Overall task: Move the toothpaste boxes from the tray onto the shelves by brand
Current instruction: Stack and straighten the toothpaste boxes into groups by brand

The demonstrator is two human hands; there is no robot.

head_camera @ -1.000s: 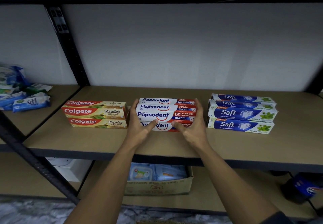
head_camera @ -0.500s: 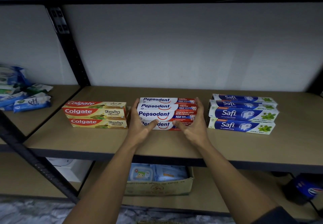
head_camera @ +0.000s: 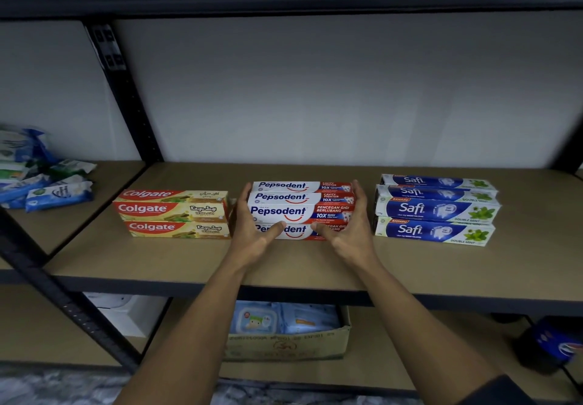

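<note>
Three groups of toothpaste boxes lie on the wooden shelf (head_camera: 315,265). Red and gold Colgate boxes (head_camera: 172,213) are stacked on the left. White and red Pepsodent boxes (head_camera: 299,209) are stacked in the middle. Blue Safi boxes (head_camera: 435,210) are stacked on the right. My left hand (head_camera: 252,231) presses straight fingers against the left end of the Pepsodent stack, thumb across the front of the lowest box. My right hand (head_camera: 350,231) does the same at the right end. No tray is in view.
Blue and white soft packs (head_camera: 41,180) lie on the neighbouring shelf at the left. A black slanted upright (head_camera: 126,95) divides the two shelves. Below, a cardboard box (head_camera: 290,338) holds blue packs, and a dark bottle (head_camera: 555,348) sits at the lower right.
Both hands have stayed at the ends of the Pepsodent stack, which has slid slightly further back on the shelf. The other stacks have not moved.
</note>
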